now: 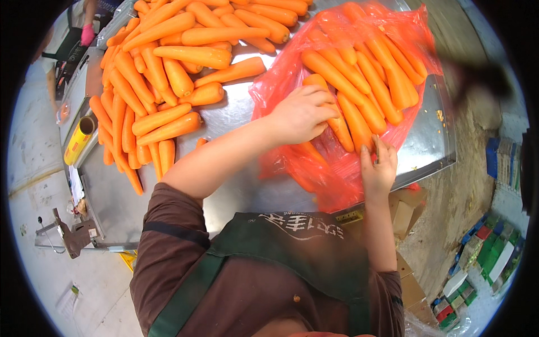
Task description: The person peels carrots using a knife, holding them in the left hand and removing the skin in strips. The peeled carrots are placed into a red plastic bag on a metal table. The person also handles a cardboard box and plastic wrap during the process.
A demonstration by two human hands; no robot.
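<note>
A red plastic bag (273,94) lies spread on a steel table with several carrots (370,76) in and on it. My left hand (304,114) reaches in from the left, its fingers curled over one carrot (340,131) near the bag's middle. At the lower right of the bag, my right hand (380,165) has its fingertips against the lower end of another carrot (355,118). Whether it pinches that carrot or the bag's film is not clear. Part of the bag (337,185) lies crumpled towards me, with carrots showing through.
A large heap of loose carrots (168,59) covers the table's far left. A yellow roll (80,139) lies by the steel table's (236,181) left edge. A pink-gloved hand (87,35) of another person shows upper left. Cardboard boxes (406,212) and colourful crates (484,252) stand right.
</note>
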